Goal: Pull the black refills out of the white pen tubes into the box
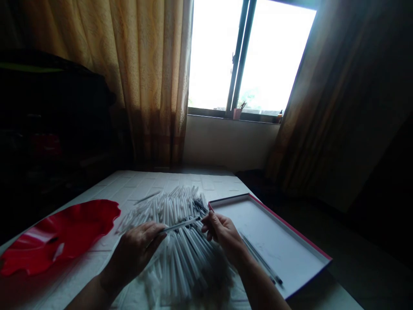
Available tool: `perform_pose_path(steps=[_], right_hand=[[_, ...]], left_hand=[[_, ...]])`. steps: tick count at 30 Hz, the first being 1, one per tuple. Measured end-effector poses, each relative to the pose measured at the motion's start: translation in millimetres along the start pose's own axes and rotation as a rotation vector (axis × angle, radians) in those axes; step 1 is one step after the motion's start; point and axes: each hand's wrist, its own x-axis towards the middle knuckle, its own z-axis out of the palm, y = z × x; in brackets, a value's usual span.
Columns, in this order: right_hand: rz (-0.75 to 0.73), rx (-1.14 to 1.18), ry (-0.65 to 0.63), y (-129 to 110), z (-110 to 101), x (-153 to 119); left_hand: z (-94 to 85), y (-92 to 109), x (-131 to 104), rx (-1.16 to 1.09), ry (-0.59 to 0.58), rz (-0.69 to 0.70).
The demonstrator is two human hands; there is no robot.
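Note:
My left hand [137, 249] grips a slim, translucent pen [182, 224] between thumb and fingers, its dark end pointing right. Close to that end, my right hand [222, 232] is closed in a pinch; whatever its fingertips hold is too small or hidden to make out. Beneath both hands spreads a large heap of clear pen barrels [176, 262], blurred at the near side. Several dark, thin pen parts [200, 206] lie at the heap's right edge, beside the box lid. A few finished-looking pens with dark ends [263, 258] rest inside the lid, along its left side.
The shallow white box lid [290, 241] with a red rim stands on the right of the table. A red wavy-edged bowl [74, 224] sits at the left on the white brick-patterned tablecloth [129, 181]. Behind are a curtain [151, 77] and a window with a pink cup [237, 113] on its sill.

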Motion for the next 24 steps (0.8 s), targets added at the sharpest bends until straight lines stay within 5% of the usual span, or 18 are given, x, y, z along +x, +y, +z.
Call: perform_pose_path(steps=[9, 24], right_hand=[[-0.055, -0.071, 0.060, 18.6, 5.0, -0.8], [-0.026, -0.131, 0.047, 6.8, 7.3, -6.7]], left_hand=[[3.9, 3.1, 0.3, 0.005, -0.017, 0.015], [2.0, 3.1, 1.8, -0.024, -0.056, 0.038]])
